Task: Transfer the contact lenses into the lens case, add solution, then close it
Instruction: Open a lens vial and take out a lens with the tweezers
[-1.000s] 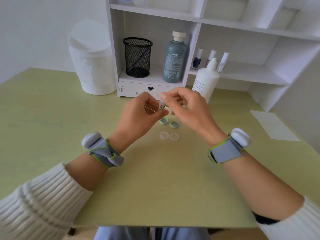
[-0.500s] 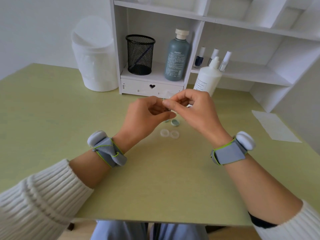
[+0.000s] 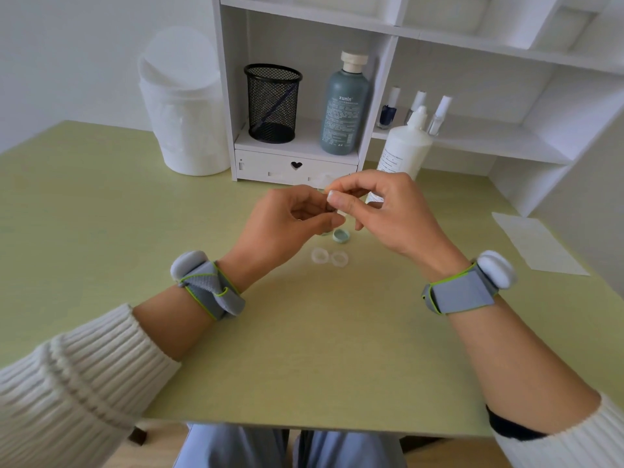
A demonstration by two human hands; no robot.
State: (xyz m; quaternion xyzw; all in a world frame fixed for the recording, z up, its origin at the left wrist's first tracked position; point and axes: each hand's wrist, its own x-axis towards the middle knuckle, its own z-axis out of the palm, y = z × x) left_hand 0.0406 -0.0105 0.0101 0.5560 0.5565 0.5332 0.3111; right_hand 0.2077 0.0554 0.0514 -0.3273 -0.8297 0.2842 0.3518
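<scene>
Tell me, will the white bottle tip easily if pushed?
Probably yes: the white bottle stands upright, tall and narrow, so a push near its cap may topple it. It looks like smooth plastic, perhaps slippery. How full it is cannot be seen.

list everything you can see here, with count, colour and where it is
desk: 1, light green, fills the foreground
shelf unit: 1, white, back of desk
bin: 1, white, left of shelf unit
mesh cup: 1, black, lower shelf
tall bottle: 1, grey-green, beside mesh cup
solution bottle: 1, white, on desk behind right hand
small bottles: 3, white caps, right shelf
caps: 2, pale green, one mostly hidden
lens case: 1, clear, open
paper: 1, white, far right
wristbands: 2, grey
left hand: pinching something small
right hand: pinching it too
</scene>
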